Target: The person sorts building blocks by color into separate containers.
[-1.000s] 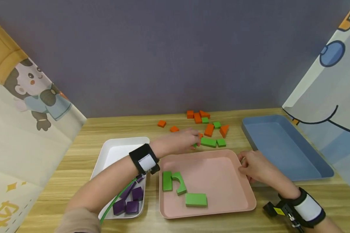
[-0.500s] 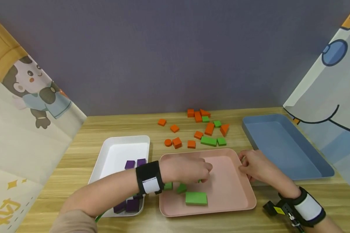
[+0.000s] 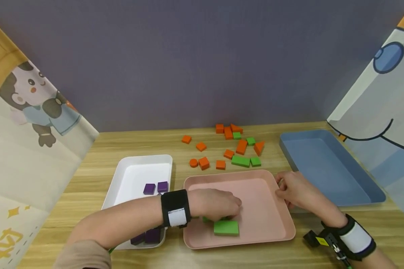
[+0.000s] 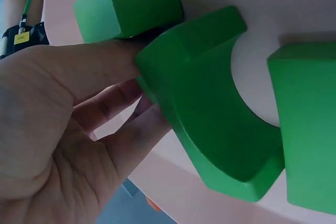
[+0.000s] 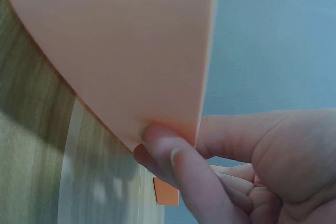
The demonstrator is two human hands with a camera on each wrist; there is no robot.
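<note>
Your left hand (image 3: pixel 217 204) is down inside the pink tray (image 3: pixel 259 213), fingers and thumb drawn together against the outer curve of an arched green block (image 4: pixel 194 114); the fingertips pass out of sight behind it, so you cannot tell from here whether they pinch that block or something hidden. That arched block sits in the same tray, between two other green pieces in the left wrist view, and a rectangular green block (image 3: pixel 226 228) lies just on the near side of your hand. Your right hand (image 3: pixel 294 189) grips the tray's right wall, thumb and fingers closed on either side of the rim. Just left of this tray stands a white tray (image 3: pixel 138 170) holding purple blocks (image 3: pixel 149 189); to the right, a blue tray (image 3: pixel 330 170). Beyond, orange blocks (image 3: pixel 241 147) and smaller green blocks (image 3: pixel 240 161) lie scattered on the wooden table (image 3: pixel 101 149).
</note>
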